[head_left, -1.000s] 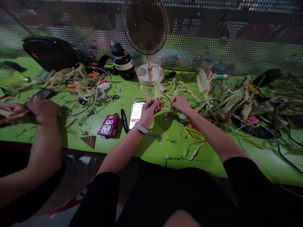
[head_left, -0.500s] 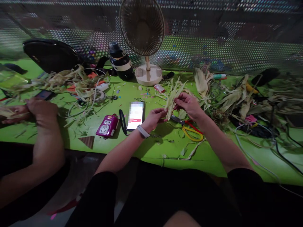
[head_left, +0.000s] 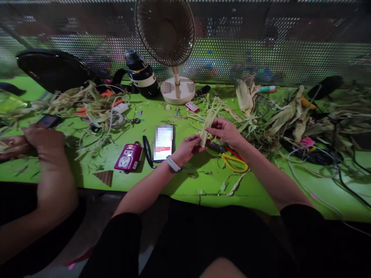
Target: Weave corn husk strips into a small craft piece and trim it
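A bundle of pale green corn husk strips (head_left: 211, 116) stands upright between my hands, its frayed upper end fanned out. Its lower end is pinched in the fingers of my left hand (head_left: 189, 147), which has a watch (head_left: 173, 164) at the wrist. My right hand (head_left: 224, 133) grips the same bundle a little higher, from the right side. Beneath my right hand lie yellow-handled scissors (head_left: 234, 163), partly covered, with a red-handled tool (head_left: 233, 153) beside them. A phone (head_left: 164, 143) with a lit screen rests left of my left hand.
A fan (head_left: 177, 90) and a dark bottle (head_left: 142, 75) stand at the back. Left of the phone is a purple power socket (head_left: 128, 157). Dry husks (head_left: 286, 116) and cables pile up at right. A co-worker's hands (head_left: 43, 137) work at far left.
The view has shifted slightly to the right. My right hand has drawn closer to my left hand on the bundle, and the strips look more gathered together.
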{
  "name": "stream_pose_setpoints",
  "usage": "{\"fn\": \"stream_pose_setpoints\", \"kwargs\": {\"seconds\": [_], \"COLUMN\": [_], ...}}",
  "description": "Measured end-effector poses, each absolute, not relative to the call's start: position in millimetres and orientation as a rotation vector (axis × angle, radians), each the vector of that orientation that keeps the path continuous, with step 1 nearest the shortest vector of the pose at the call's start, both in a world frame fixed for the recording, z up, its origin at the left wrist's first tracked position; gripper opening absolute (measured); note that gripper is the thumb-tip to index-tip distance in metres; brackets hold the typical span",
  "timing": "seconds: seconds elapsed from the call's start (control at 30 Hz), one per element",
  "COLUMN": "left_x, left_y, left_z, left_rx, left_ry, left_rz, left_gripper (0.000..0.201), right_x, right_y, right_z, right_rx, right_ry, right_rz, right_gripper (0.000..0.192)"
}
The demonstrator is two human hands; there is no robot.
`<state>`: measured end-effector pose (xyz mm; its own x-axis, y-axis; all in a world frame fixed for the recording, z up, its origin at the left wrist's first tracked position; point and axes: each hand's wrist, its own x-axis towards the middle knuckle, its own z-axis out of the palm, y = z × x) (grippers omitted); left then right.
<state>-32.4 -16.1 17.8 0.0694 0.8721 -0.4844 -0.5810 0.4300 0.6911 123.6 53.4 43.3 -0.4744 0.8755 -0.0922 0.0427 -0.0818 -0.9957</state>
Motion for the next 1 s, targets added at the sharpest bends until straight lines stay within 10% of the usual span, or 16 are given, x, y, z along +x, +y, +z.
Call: {"fn": "stream_pose_setpoints", "kwargs": {"seconds": [0.47,1.0], "left_x": [-31,-31], "left_y": [-21,-21], "left_z": [17,11], "left_rx": [0.521,0.496], "left_ry": [1.011,0.945], "left_rz": [1.099,1.127], "left_gripper": [0.011,0.025], "right_x": [121,112], "right_y": [56,46], "right_z": [28,31], "right_rx": [-0.983,-1.024], "right_ry": [-1.586,-1.346], "right_rz": [1.236,1.520], "right_gripper": [0.031,0.036]}}
